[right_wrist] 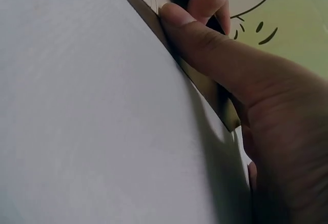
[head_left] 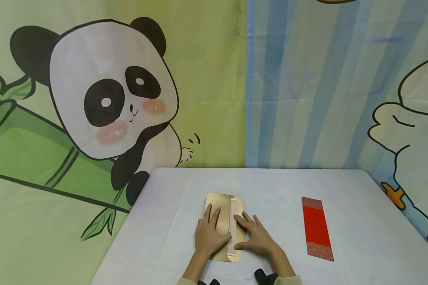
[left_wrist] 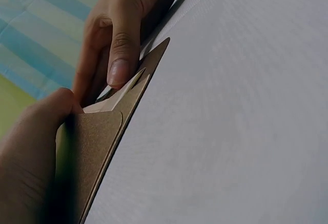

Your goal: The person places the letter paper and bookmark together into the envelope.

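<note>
A gold envelope [head_left: 219, 198] lies on the table with its flap [head_left: 240, 229] spread to the right. Along its opening a strip of white paper [head_left: 232, 221] shows, most of the sheet being hidden inside. My left hand [head_left: 208, 235] rests on the envelope's body, fingers stretched upward and thumb at the pocket's edge. The right hand [head_left: 258, 237] lies over the flap, its extended fingers and thumb touching the right edge of the paper. In the left wrist view, the right thumb [left_wrist: 120, 70] sits against the paper just beyond the brown pocket edge [left_wrist: 97, 142].
On the right side of the white table [head_left: 278, 190] lies a red envelope [head_left: 318, 227] with glittery ends. Behind the table hangs a curtain [head_left: 207, 79] printed with a panda. Black wrist devices [head_left: 264, 277] show at the bottom edge.
</note>
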The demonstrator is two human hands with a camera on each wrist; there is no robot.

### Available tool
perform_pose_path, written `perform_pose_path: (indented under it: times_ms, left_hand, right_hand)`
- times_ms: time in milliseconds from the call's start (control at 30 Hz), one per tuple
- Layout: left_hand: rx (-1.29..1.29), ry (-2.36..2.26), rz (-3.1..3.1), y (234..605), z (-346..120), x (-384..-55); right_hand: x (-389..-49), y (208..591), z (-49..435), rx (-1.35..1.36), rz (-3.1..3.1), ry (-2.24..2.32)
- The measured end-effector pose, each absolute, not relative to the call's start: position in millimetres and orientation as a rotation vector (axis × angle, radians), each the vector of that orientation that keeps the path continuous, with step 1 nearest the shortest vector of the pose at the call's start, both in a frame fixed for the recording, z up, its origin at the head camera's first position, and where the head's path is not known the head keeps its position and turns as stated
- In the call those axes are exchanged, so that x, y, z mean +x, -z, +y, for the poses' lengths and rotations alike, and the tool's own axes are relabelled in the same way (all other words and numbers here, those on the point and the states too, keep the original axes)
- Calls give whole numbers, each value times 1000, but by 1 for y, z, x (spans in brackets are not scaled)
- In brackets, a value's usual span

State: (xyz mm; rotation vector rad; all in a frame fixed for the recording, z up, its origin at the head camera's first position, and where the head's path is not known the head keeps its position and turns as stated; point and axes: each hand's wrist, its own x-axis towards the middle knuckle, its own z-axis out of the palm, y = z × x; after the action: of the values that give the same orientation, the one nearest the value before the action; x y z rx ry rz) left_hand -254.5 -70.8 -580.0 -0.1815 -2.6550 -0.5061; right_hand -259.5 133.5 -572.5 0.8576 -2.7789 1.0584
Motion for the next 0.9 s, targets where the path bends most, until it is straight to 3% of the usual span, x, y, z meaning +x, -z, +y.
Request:
perform_pose_path:
  times_ms: [900]
  left_hand:
    - [-203,498,-2632,582,-72,-256]
  right_hand:
    - [-260,575,120,914,-2772,-939]
